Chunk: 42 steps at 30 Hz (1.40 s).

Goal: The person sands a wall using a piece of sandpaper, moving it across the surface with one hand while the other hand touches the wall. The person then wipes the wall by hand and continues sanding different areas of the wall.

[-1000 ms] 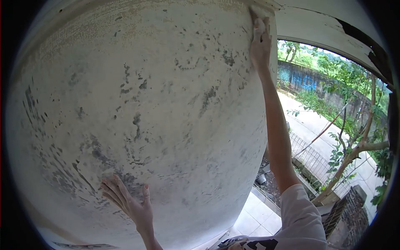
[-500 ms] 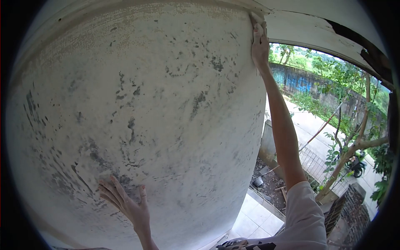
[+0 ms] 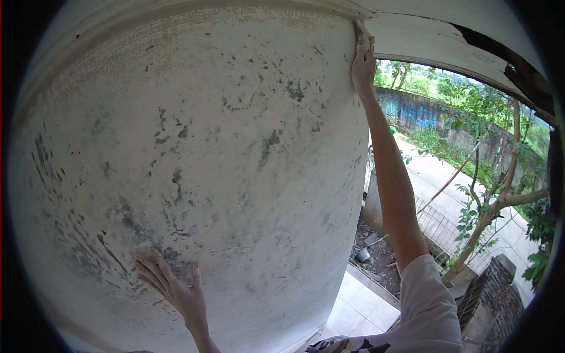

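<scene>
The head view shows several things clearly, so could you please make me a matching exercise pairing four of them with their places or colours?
Column one:
1. Left hand
2. Right hand
3. Wall
4. Floor tiles

Column two:
A. Plain white, below the wall's right side
B. High up, at the wall's upper right edge
C. Pale, with scattered dark grey patches
D. In the lower left of the picture, fingers extended

Right pairs: 1-D, 2-B, 3-C, 4-A.
</scene>
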Available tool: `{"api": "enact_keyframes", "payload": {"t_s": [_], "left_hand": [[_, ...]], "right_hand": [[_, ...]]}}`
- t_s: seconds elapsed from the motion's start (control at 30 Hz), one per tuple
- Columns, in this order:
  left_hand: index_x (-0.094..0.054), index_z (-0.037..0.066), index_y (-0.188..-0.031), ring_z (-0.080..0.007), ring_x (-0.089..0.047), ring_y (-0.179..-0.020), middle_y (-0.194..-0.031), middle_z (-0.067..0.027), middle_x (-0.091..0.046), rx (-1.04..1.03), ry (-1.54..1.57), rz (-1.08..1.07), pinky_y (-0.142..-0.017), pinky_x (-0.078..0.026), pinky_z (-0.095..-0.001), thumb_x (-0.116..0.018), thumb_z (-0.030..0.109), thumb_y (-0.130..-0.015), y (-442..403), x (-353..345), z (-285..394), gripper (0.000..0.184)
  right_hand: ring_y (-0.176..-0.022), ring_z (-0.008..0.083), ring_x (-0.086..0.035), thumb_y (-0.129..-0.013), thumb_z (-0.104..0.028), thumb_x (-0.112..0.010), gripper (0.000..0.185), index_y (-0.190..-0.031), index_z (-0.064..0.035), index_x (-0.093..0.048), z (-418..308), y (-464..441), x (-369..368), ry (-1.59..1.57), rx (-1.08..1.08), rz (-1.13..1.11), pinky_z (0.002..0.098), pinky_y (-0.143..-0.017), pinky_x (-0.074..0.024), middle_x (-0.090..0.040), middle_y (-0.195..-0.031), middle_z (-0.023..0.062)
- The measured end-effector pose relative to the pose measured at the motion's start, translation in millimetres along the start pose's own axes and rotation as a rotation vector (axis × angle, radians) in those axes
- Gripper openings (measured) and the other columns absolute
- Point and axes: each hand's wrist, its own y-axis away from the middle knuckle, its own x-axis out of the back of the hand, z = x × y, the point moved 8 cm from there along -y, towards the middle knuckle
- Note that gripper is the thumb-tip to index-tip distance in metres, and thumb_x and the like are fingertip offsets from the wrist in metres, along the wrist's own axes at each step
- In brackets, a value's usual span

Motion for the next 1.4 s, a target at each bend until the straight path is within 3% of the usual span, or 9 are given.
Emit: {"api": "enact_keyframes", "payload": {"t_s": [0.13, 0.3, 0.4, 0.5, 0.7, 0.9, 1.0, 1.27, 1.4], "left_hand": [[-0.019, 0.013, -0.151, -0.0318, -0.002, -0.146, -0.158, -0.0136, -0.008, 0.017, -0.006, -0.026, -0.118, -0.003, -0.0515, -0.06, 0.052, -0.084, 0, 0, -1, 0.087], [-0.02, 0.016, -0.151, -0.03, -0.001, -0.146, -0.158, -0.0114, -0.008, 0.025, 0.016, -0.019, -0.119, -0.004, -0.0514, -0.061, 0.052, -0.084, 1, -1, -3, 0.086], [-0.02, 0.014, -0.151, -0.0303, -0.002, -0.146, -0.158, -0.0128, -0.008, 0.012, -0.006, -0.013, -0.119, -0.003, -0.0512, -0.059, 0.052, -0.085, 2, 0, 1, 0.085], [-0.02, 0.014, -0.151, -0.0302, -0.003, -0.146, -0.158, -0.0125, -0.009, -0.005, -0.005, -0.022, -0.119, -0.004, -0.0506, -0.058, 0.052, -0.086, 0, 2, -1, 0.085], [-0.02, 0.015, -0.151, -0.0303, -0.002, -0.146, -0.158, -0.0116, -0.009, 0.031, 0.002, -0.104, -0.119, -0.004, -0.0501, -0.06, 0.051, -0.085, 5, -2, -9, 0.085], [-0.021, 0.015, -0.151, -0.0321, 0.0, -0.146, -0.158, -0.0123, -0.008, 0.037, 0.008, -0.053, -0.118, -0.004, -0.0522, -0.062, 0.05, -0.084, 6, -6, -7, 0.086], [-0.02, 0.013, -0.151, -0.0316, -0.002, -0.146, -0.158, -0.0138, -0.008, -0.008, -0.019, 0.01, -0.118, -0.004, -0.0519, -0.059, 0.052, -0.085, 3, -8, -6, 0.085], [-0.023, 0.01, -0.15, -0.0321, -0.002, -0.146, -0.157, -0.0154, -0.009, -0.004, -0.004, 0.022, -0.118, -0.003, -0.053, -0.061, 0.051, -0.084, 6, -10, -7, 0.086], [-0.022, 0.014, -0.15, -0.0355, 0.002, -0.145, -0.158, -0.0151, -0.007, -0.013, 0.024, 0.009, -0.117, -0.003, -0.0559, -0.064, 0.053, -0.081, 7, -13, -11, 0.09]], "right_hand": [[-0.143, 0.0324, -0.018, -0.101, -0.036, -0.036, 0.059, -0.148, -0.0034, -0.022, -20, 28, -9, -0.039, -0.087, 0.09, 0.0462, -0.116, -0.0183, -0.025, -0.153, 0.0197], [-0.143, 0.0324, -0.021, -0.102, -0.034, -0.036, 0.055, -0.145, -0.0011, -0.03, -72, 90, -22, 0.255, 0.527, -0.233, 0.0443, -0.116, -0.0182, -0.025, -0.153, 0.0198], [-0.143, 0.0328, -0.02, -0.102, -0.036, -0.035, 0.056, -0.144, 0.0014, -0.032, -33, 35, -4, -0.153, 0.013, -0.149, 0.0406, -0.116, -0.0186, -0.024, -0.153, 0.0199], [-0.143, 0.0327, -0.018, -0.102, -0.036, -0.035, 0.058, -0.143, 0.0042, -0.03, -11, 16, 2, -0.108, -0.039, -0.099, 0.0367, -0.116, -0.0192, -0.022, -0.154, 0.0206], [-0.145, 0.0279, -0.015, -0.102, -0.044, -0.028, 0.05, -0.143, -0.0189, -0.041, 8, 139, 21, 0.223, 0.158, -0.159, 0.0464, -0.116, -0.0195, -0.029, -0.153, 0.0091], [-0.139, 0.0337, -0.031, -0.101, -0.04, -0.035, 0.052, -0.145, -0.0127, -0.037, 10, 25, 14, 0.076, -0.007, -0.136, 0.0398, -0.112, -0.028, -0.026, -0.153, 0.0171], [-0.141, 0.0371, -0.023, -0.102, -0.036, -0.035, 0.051, -0.143, -0.0065, -0.038, 2, -3, 6, 0.011, -0.038, -0.111, 0.0428, -0.112, -0.0294, -0.02, -0.153, 0.0225], [-0.144, 0.0352, -0.013, -0.102, -0.032, -0.037, 0.041, -0.14, -0.0196, -0.047, -9, 215, 25, 0.103, 0.142, -0.233, 0.0474, -0.116, -0.0135, -0.017, -0.156, 0.0161], [-0.144, 0.0324, -0.017, -0.102, -0.04, -0.034, 0.051, -0.135, -0.0055, -0.05, -6, 204, 18, 0.194, 0.226, -0.262, 0.0466, -0.115, -0.0199, -0.019, -0.157, 0.0103]]}}
